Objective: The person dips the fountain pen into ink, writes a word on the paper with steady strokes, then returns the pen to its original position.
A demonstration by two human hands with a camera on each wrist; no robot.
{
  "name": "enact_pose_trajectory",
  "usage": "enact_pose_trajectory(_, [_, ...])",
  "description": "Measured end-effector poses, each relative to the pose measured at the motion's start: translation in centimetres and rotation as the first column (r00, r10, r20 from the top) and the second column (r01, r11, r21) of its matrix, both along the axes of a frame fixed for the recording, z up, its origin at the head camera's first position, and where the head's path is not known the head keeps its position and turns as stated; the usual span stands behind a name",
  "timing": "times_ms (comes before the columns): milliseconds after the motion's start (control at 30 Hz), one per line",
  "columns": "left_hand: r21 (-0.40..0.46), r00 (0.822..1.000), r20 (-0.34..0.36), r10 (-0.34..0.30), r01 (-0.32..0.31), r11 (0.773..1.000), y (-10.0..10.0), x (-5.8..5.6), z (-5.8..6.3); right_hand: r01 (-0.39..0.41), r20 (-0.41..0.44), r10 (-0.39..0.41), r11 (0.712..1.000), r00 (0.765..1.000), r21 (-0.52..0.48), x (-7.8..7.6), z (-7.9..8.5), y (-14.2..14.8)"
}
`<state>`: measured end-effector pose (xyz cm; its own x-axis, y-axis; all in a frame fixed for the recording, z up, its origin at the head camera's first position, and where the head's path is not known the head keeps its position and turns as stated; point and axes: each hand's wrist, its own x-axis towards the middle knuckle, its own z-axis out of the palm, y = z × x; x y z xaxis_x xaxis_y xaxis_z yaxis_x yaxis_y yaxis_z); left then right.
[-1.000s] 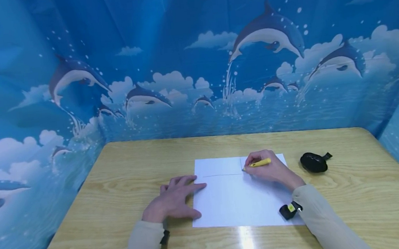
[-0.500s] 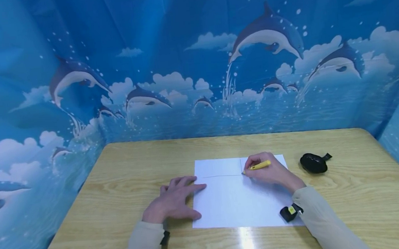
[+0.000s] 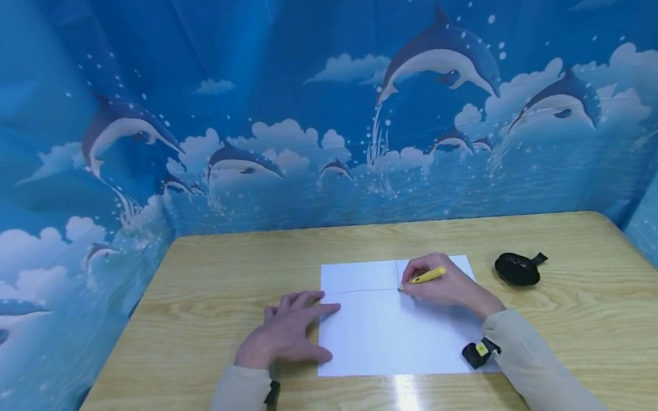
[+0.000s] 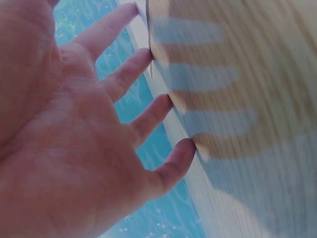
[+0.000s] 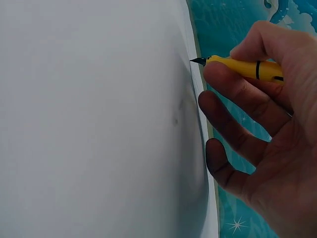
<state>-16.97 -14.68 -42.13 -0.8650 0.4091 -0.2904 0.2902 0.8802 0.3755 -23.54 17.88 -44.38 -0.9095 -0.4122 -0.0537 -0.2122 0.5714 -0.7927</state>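
A white sheet of paper (image 3: 369,332) lies on the wooden table, with a thin horizontal line and a vertical line drawn across its upper part. My right hand (image 3: 444,281) pinches a yellow fountain pen (image 3: 429,275) between thumb and fingers. Its dark nib (image 5: 198,61) is at the paper, close to where the two lines meet. My left hand (image 3: 287,330) lies spread at the sheet's left edge, thumb and index finger over the paper. In the left wrist view, the other fingertips (image 4: 185,146) rest on the table.
A black oval object with a short tab (image 3: 518,269) lies on the wooden table (image 3: 195,289), right of the paper. Behind and at the sides hangs a blue curtain (image 3: 305,201) printed with dolphins. A black wrist camera (image 3: 476,353) overlaps the paper's lower right corner.
My right hand has shifted slightly down and left with the pen, its nib moving from just above the horizontal line to about its level. My left hand stays put.
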Motion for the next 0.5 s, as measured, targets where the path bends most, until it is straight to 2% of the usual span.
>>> enact_pose_trajectory(500, [-0.011,1.000,0.005,0.004,-0.004,1.000,0.07,0.01,-0.06,-0.074,0.028,0.074,0.997,0.997,-0.015,0.60,0.03,-0.29])
